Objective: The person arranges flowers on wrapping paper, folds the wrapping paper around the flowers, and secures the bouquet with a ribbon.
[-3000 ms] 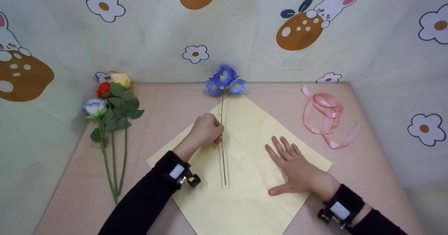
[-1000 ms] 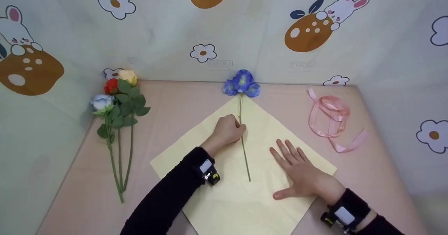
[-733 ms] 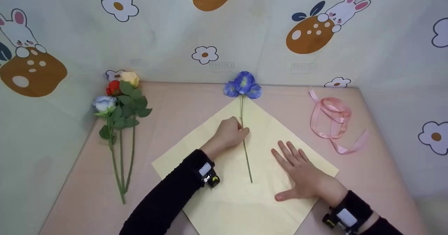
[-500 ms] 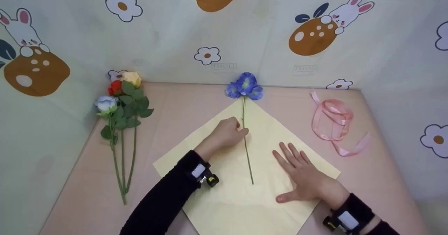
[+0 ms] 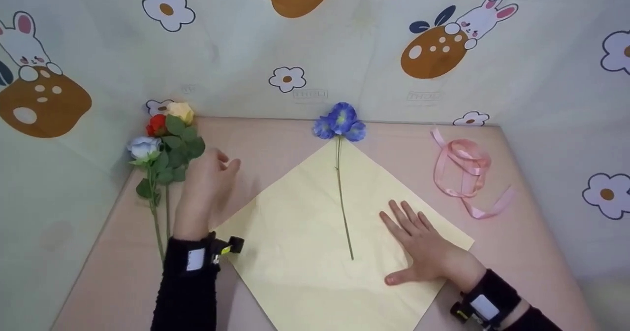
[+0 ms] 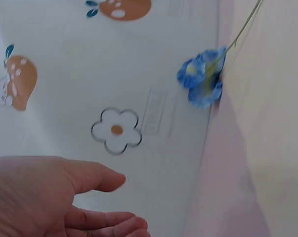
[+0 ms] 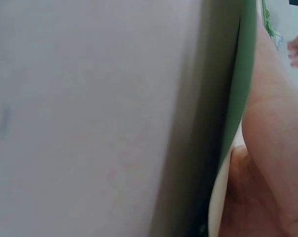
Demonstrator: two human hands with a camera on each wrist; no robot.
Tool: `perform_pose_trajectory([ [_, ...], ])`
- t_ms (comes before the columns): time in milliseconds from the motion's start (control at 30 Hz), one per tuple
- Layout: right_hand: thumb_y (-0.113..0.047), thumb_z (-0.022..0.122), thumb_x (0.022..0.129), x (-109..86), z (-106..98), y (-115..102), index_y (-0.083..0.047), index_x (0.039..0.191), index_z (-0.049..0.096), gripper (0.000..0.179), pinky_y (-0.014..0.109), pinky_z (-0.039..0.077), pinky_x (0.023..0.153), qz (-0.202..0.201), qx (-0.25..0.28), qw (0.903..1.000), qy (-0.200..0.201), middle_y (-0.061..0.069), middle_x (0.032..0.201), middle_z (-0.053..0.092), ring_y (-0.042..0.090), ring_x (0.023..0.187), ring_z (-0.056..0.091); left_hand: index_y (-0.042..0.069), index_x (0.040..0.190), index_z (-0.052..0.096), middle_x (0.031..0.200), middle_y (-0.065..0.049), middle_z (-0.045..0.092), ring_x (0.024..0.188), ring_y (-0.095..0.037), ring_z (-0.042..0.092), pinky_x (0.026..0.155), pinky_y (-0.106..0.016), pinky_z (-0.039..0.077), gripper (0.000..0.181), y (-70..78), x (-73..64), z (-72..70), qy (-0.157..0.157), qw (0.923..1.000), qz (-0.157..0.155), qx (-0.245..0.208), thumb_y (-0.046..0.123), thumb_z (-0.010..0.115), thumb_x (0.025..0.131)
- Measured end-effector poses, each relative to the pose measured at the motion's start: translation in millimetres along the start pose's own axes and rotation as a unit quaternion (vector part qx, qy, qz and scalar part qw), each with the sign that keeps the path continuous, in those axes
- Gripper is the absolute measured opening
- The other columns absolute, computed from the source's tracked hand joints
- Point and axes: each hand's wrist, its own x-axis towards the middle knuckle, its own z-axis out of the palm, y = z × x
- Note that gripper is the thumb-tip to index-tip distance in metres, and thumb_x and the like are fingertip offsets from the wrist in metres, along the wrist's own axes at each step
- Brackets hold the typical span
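My left grip [image 5: 209, 181] is empty, loose, by roses [image 5: 173, 156]; right grip [image 5: 417, 245] flat on paper [image 5: 295, 252], blue flower [image 5: 340, 118] to its left. If I ease off, paper might curl, rolling the flower.

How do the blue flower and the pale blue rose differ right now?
The blue flower shows three deep-blue blooms; the pale blue rose, one.
The blue flower lies mostly on the yellow paper; the pale blue rose lies off it, beside the red rose.
The blue flower shows end to end; the pale blue rose runs out of sight behind the left sleeve.
Both have stems; neither is held.
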Motion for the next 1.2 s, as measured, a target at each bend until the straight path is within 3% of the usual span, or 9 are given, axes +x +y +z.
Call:
perform_pose_trajectory([
  [167,-0.084,0.076,0.082,1.2,3.2,0.8,-0.004,0.175,0.013,0.138,0.078,0.011,0.125,0.000,0.007,1.0000,-0.004,0.031,0.179,-0.004,0.057,0.163,-0.003,-0.001,0.083,0.062,0.075,-0.011,0.057,0.074,-0.031,0.056,0.066,-0.044,0.047,0.036,-43.0,0.3,-29.1,0.062,0.9965,-0.030,0.047,0.026,0.062,0.108],
  [233,-0.085,0.075,0.082,1.4,4.7,1.2,-0.004,0.175,0.013,0.138,0.078,0.010,0.125,0.000,0.010,0.9999,-0.005,0.030,0.179,-0.004,0.057,0.163,-0.004,0.003,0.077,0.059,0.071,-0.008,0.051,0.070,-0.030,0.052,0.061,-0.040,0.039,0.034,-58.8,1.0,-37.1,0.070,0.9951,-0.044,0.054,0.022,0.063,0.104],
  [300,-0.085,0.075,0.082,1.5,5.9,1.6,-0.005,0.175,0.013,0.138,0.079,0.010,0.125,-0.001,0.011,0.9999,-0.005,0.030,0.179,-0.004,0.057,0.163,-0.004,0.001,0.079,0.061,0.076,-0.010,0.053,0.073,-0.031,0.052,0.060,-0.039,0.040,0.027,-72.2,-0.6,-43.0,0.044,0.9948,-0.077,0.049,0.018,0.063,0.099],
  [400,-0.086,0.075,0.081,1.5,6.7,2.0,-0.005,0.175,0.013,0.138,0.079,0.011,0.125,0.000,0.008,1.0000,-0.003,0.030,0.180,-0.004,0.056,0.163,-0.003,-0.004,0.093,0.068,0.083,-0.013,0.060,0.075,-0.031,0.058,0.060,-0.037,0.048,0.020,-85.0,-5.0,-48.5,-0.036,0.9896,-0.136,0.031,0.015,0.068,0.095],
  [467,-0.086,0.075,0.081,1.1,6.8,2.0,-0.005,0.175,0.013,0.138,0.079,0.011,0.125,0.000,0.007,1.0000,-0.003,0.029,0.180,-0.004,0.056,0.163,-0.003,-0.006,0.091,0.069,0.075,-0.010,0.059,0.068,-0.026,0.059,0.057,-0.035,0.050,0.020,-88.4,-6.6,-50.7,-0.099,0.9789,-0.178,0.022,0.014,0.071,0.093],
  [567,-0.086,0.075,0.081,-0.1,6.7,1.8,-0.006,0.175,0.012,0.139,0.078,0.010,0.125,0.004,0.009,0.9999,-0.007,0.028,0.180,-0.005,0.056,0.164,-0.004,-0.007,0.091,0.072,0.067,-0.006,0.059,0.060,-0.020,0.058,0.056,-0.031,0.050,0.020,-89.4,-5.8,-51.4,-0.159,0.9659,-0.203,0.015,0.012,0.075,0.093],
  [700,-0.087,0.074,0.081,-1.3,6.2,1.4,-0.006,0.175,0.011,0.139,0.078,0.008,0.126,0.008,0.012,0.9998,-0.010,0.028,0.180,-0.007,0.055,0.164,-0.006,-0.010,0.093,0.071,0.068,-0.007,0.062,0.060,-0.019,0.060,0.057,-0.029,0.051,0.015,-88.4,-2.1,-49.0,-0.184,0.9617,-0.203,0.017,0.005,0.074,0.094],
  [867,-0.086,0.075,0.081,-0.5,5.0,1.7,-0.006,0.175,0.012,0.138,0.078,0.009,0.125,0.004,0.007,1.0000,-0.003,0.029,0.180,-0.006,0.056,0.163,-0.004,-0.012,0.098,0.067,0.072,-0.010,0.063,0.063,-0.021,0.062,0.058,-0.030,0.053,0.012,-88.5,1.3,-45.7,-0.175,0.9654,-0.193,0.005,-0.001,0.071,0.095],
  [1200,-0.085,0.076,0.081,0.6,2.8,1.7,-0.006,0.175,0.011,0.138,0.078,0.007,0.126,0.006,0.013,0.9999,-0.005,0.028,0.180,-0.007,0.055,0.164,-0.006,-0.008,0.106,0.069,0.085,-0.010,0.078,0.078,-0.020,0.077,0.083,-0.040,0.058,0.020,-78.6,11.1,-38.9,-0.168,0.9796,-0.091,-0.062,0.011,0.071,0.102],
])
